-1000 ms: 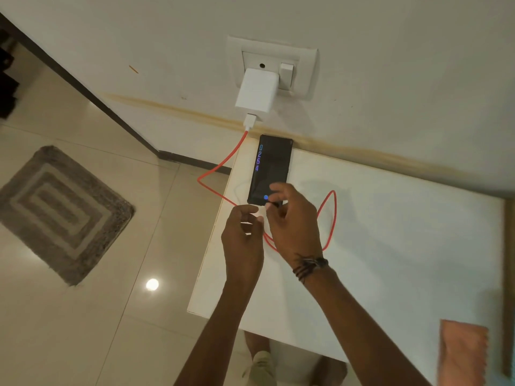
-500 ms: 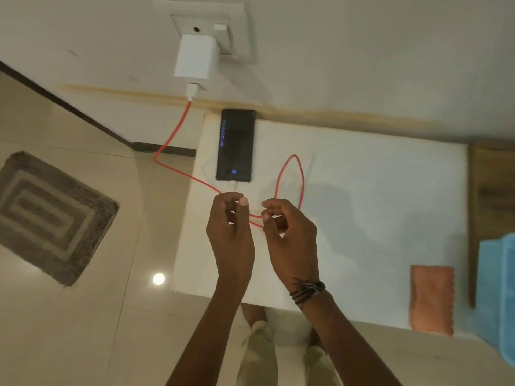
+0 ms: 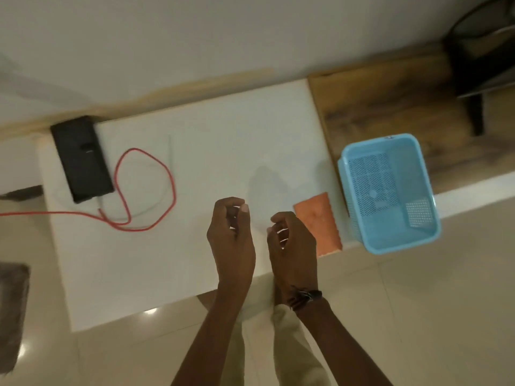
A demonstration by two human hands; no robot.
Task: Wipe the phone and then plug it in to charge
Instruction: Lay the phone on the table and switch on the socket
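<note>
The black phone (image 3: pixel 82 158) lies flat at the far left of the white table (image 3: pixel 211 151), its screen dark. A red charging cable (image 3: pixel 150 188) is plugged into the phone's near end, loops on the table and runs off to the left. My left hand (image 3: pixel 231 235) and my right hand (image 3: pixel 292 240) hover side by side over the table's front edge, well to the right of the phone. Their fingers are loosely curled and hold nothing. An orange cloth (image 3: pixel 319 222) lies flat just right of my right hand.
A light blue plastic basket (image 3: pixel 390 190) stands at the table's right end, partly on a wooden surface (image 3: pixel 384 101). The wall runs along the far side. A grey mat (image 3: pixel 12 313) lies on the tiled floor at the left.
Both hands let go of the cable and drew back to the right, away from the phone. The view swung right, so the charger and socket left the frame and the basket came in.
</note>
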